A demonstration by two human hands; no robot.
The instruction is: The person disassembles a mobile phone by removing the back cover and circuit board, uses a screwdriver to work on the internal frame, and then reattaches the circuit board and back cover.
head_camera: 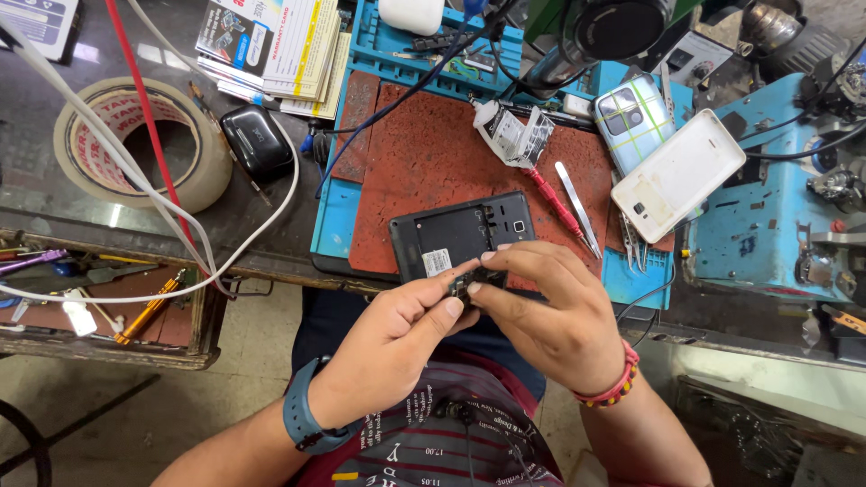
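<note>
A small dark part (466, 287) sits pinched between both hands just below the near edge of the work mat, over the person's lap; it is too small and too covered to tell what kind of part it is. The left hand (397, 338) grips it from the left with thumb and forefinger closed on it, the other fingers curled under, and a blue watch band (307, 422) wraps that wrist. The right hand (555, 311) closes on the same part from the right and above, fingertips bent down onto it, with a red and yellow beaded bracelet (613, 383) at the wrist. Just beyond the fingers lies an opened black phone (460, 236), back cover off, with a white sticker in its battery bay, resting on a red-brown mat (424, 153) that sits on a blue tray (336, 216). To the right of the phone lie a red-handled screwdriver (552, 203) and metal tweezers (577, 209), nearly parallel. Farther right a white phone back cover (678, 175) lies tilted, partly over a pale blue phone (633, 119). A small white glue bottle (510, 133) lies on the mat's far edge. Off to the left on the dark tabletop stand a roll of tan tape (140, 144), a small black earbud case (257, 140) and a stack of printed cards (275, 50), with white cables (180, 225) and a red one crossing them
</note>
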